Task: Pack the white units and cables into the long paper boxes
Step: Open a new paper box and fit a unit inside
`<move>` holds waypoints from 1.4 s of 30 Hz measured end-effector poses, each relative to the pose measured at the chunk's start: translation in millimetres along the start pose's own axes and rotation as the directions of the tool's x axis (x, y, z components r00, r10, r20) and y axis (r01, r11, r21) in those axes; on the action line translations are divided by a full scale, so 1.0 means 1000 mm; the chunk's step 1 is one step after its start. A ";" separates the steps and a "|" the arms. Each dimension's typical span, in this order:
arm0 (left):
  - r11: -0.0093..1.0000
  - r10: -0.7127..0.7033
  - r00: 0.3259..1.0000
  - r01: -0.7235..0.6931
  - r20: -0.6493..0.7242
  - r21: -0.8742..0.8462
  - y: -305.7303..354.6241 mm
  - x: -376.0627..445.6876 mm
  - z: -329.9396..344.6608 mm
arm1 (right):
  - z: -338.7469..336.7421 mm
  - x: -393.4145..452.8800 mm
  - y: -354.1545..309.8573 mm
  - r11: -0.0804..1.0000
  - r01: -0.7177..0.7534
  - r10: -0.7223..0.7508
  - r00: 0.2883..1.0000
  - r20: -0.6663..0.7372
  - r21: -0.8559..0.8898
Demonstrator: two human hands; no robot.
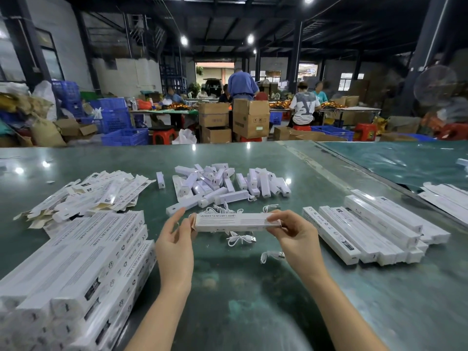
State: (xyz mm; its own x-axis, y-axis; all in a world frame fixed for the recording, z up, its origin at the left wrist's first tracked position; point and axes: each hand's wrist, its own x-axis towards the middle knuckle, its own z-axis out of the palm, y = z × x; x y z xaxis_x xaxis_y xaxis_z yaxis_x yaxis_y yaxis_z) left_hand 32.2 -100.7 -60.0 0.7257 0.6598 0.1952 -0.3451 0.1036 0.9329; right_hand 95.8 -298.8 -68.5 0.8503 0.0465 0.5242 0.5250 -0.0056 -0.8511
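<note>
From the head camera, the step in hand looks like closing one long paper box (238, 221), held level above the green table (253, 300) between both hands. The right hand (293, 236) pinches the box's right end, thumb below and fingers curled over the top edge. The left hand (174, 239) sits at the left end with fingers fairly straight, and its thumb appears to press by the brown end flap (194, 222), which stands partly open. Whether a white unit and cable are already inside cannot be told, since the box walls hide its contents. If it is filled, the next move calls for tucking that flap shut while the right hand steadies the far end, then laying the box with the finished ones. Just below the box lie loose white USB cables (240, 239), with more (272, 256) nearer to the right. Beyond it, toward the far middle of the table, sits a heap of white units (228, 184). At far left is a pile of flattened, unfolded boxes (101, 191), apparently empty. At near left rises a deep stack of closed boxes (83, 269), and at right a row of closed boxes (367, 231) lies side by side; their contents are hidden. More boxes (445, 201) rest at the far right edge.
</note>
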 end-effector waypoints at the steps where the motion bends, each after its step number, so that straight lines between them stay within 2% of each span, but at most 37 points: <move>1: 0.997 -0.039 0.999 0.038 -0.005 -0.060 0.001 0.001 0.000 | -0.001 0.001 0.001 1.000 -0.010 0.010 1.000 -0.004 0.029; 6: 0.944 -0.181 0.983 0.178 0.014 -0.278 0.002 0.004 -0.001 | 0.001 -0.002 0.001 0.993 -0.028 0.025 0.999 0.028 0.111; 11: 0.897 -0.244 0.969 0.236 0.026 -0.375 0.005 0.005 0.000 | -0.001 0.000 0.002 0.985 -0.048 0.045 0.999 0.020 0.164; 19: 0.893 -0.266 0.962 0.267 0.051 -0.363 0.007 0.006 -0.001 | -0.003 0.000 0.002 0.987 -0.045 0.041 0.999 0.026 0.157; 27: 0.862 -0.366 0.929 0.358 0.049 -0.359 0.009 0.009 -0.004 | -0.005 -0.001 -0.003 0.988 -0.025 0.015 0.998 0.065 0.151; 36: 0.871 -0.355 0.934 0.344 0.036 -0.350 0.011 0.009 -0.004 | -0.006 0.000 -0.003 0.987 -0.024 0.013 0.998 0.069 0.156; 42: 0.856 -0.361 0.928 0.367 0.086 -0.363 0.015 0.004 -0.001 | -0.014 0.002 -0.005 0.984 -0.040 0.027 0.997 0.076 0.174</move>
State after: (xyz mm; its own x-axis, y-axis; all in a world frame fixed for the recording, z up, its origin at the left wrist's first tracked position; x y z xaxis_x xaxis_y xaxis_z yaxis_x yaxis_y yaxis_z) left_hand 29.7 -96.0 -45.4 0.8494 0.5115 -0.1300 -0.2455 0.6011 0.7605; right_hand 95.3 -312.3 -62.4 0.8590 0.1223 0.4972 0.4762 0.1662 -0.8635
